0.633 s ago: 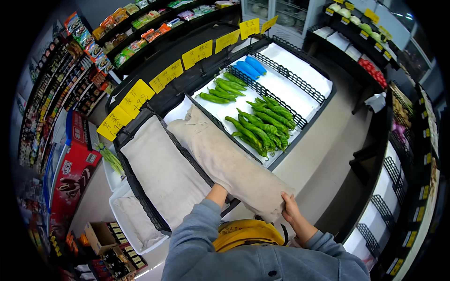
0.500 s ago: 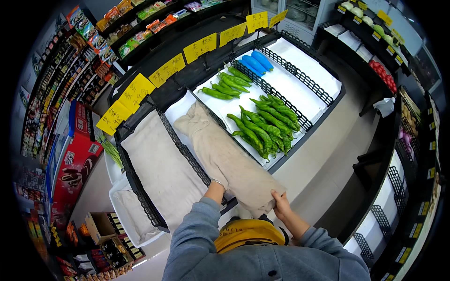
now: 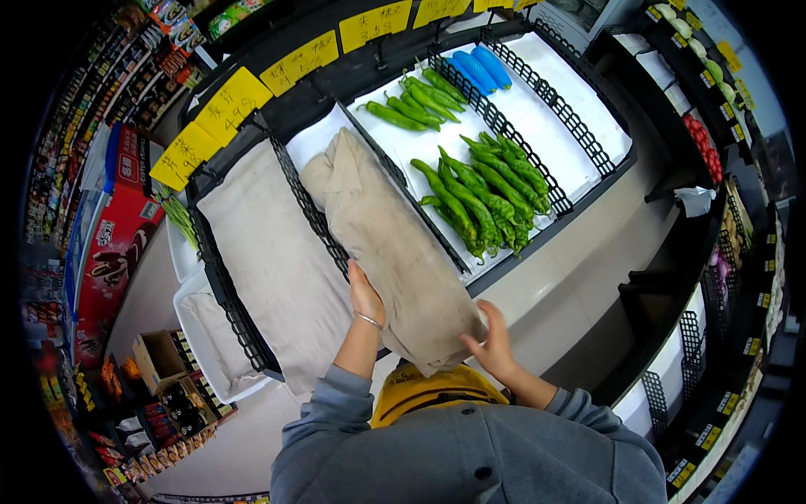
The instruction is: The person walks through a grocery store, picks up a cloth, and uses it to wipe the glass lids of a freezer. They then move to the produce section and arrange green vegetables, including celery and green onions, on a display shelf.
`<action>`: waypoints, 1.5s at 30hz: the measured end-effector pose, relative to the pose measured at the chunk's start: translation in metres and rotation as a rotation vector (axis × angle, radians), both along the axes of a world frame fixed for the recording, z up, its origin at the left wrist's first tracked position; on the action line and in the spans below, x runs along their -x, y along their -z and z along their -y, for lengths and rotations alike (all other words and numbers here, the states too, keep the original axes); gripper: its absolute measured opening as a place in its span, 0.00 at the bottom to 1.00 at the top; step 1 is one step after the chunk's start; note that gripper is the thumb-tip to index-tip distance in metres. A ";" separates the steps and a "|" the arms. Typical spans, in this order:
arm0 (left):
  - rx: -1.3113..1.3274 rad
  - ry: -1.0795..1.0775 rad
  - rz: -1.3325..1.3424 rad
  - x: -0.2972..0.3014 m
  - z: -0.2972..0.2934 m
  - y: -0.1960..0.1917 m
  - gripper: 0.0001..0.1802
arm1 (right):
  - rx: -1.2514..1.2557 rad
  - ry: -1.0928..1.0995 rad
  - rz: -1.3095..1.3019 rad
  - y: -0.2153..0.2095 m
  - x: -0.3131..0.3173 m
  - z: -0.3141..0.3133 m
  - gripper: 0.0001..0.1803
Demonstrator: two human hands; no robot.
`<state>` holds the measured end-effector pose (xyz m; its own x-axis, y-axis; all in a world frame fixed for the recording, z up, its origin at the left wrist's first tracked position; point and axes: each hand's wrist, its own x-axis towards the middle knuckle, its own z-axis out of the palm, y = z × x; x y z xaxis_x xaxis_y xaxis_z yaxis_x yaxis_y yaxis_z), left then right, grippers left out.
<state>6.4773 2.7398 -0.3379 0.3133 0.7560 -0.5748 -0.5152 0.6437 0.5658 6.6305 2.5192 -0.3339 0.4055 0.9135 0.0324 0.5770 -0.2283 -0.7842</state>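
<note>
Centrally, cloth: beige, draped along a display bin, covering its contents.
Left hand: grips cloth's left edge.
Right hand: pinches cloth's near corner.
Green peppers: right of cloth, uncovered.

The scene is evenly and brightly lit from overhead, with soft shadows, sharp focus, and strong fisheye bending toward the black rim.

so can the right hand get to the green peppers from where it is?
Probably yes. The right hand sits at the beige cloth's near edge, and the green peppers lie uncovered in the next compartment, nothing between them.
</note>
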 end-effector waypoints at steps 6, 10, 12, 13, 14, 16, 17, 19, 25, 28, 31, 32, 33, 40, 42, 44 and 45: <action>-0.212 0.279 -0.273 0.006 -0.002 0.007 0.25 | 0.065 -0.375 0.046 -0.026 0.059 -0.052 0.40; -0.185 0.320 -0.236 -0.044 -0.021 -0.041 0.23 | 0.227 -0.215 -0.276 0.004 0.054 -0.072 0.26; -0.173 0.495 -0.334 -0.104 -0.028 -0.089 0.26 | 0.116 -0.213 -0.253 -0.023 0.007 -0.095 0.15; -0.212 0.603 -0.207 -0.127 -0.021 -0.125 0.28 | 0.074 -0.025 -0.480 -0.021 -0.026 -0.093 0.05; -0.339 0.792 0.022 -0.136 -0.028 -0.134 0.27 | -0.152 0.151 -0.927 -0.044 -0.062 -0.099 0.03; -0.571 0.984 0.218 -0.142 -0.030 -0.145 0.25 | -0.187 0.665 -0.716 -0.032 -0.138 -0.067 0.04; -0.669 0.965 0.160 -0.133 -0.034 -0.148 0.23 | -0.099 0.903 -0.708 -0.038 -0.148 -0.047 0.04; -0.902 0.856 -0.102 -0.115 -0.041 -0.132 0.20 | -0.101 1.272 -0.567 0.010 -0.176 0.026 0.05; -1.214 0.944 -0.955 -0.016 0.031 0.016 0.22 | 0.028 0.421 -0.324 0.020 -0.057 0.018 0.11; -1.442 0.944 -1.017 -0.009 0.057 0.030 0.25 | 0.055 -0.091 0.020 -0.008 -0.023 -0.039 0.23; -1.396 1.050 -1.058 -0.011 0.044 0.041 0.20 | 0.002 -0.275 0.270 0.014 -0.014 -0.070 0.25; -1.388 1.113 -1.019 -0.007 0.038 0.041 0.18 | 0.024 -0.292 0.273 0.018 -0.016 -0.074 0.24; -1.376 1.174 -0.980 0.000 0.029 0.038 0.17 | 0.047 -0.312 0.277 0.022 -0.021 -0.076 0.22; -1.410 0.954 -0.999 0.093 0.004 -0.032 0.14 | 0.187 -0.446 0.286 -0.013 -0.076 -0.044 0.06; -1.359 0.968 -1.099 0.115 0.007 -0.036 0.14 | 0.260 -0.492 0.324 -0.033 -0.091 -0.022 0.06; -1.321 0.959 -1.180 0.124 0.016 -0.036 0.14 | 0.371 -0.521 0.315 -0.038 -0.107 0.003 0.06; -1.329 0.964 -1.185 0.122 0.020 -0.036 0.14 | 0.428 -0.535 0.314 -0.041 -0.113 0.013 0.06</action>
<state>6.3555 2.7197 -0.3021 0.7541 0.6494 -0.0981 0.5812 -0.5903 0.5602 6.7434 2.5063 -0.2926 -0.0663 0.9420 -0.3291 0.8768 -0.1024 -0.4699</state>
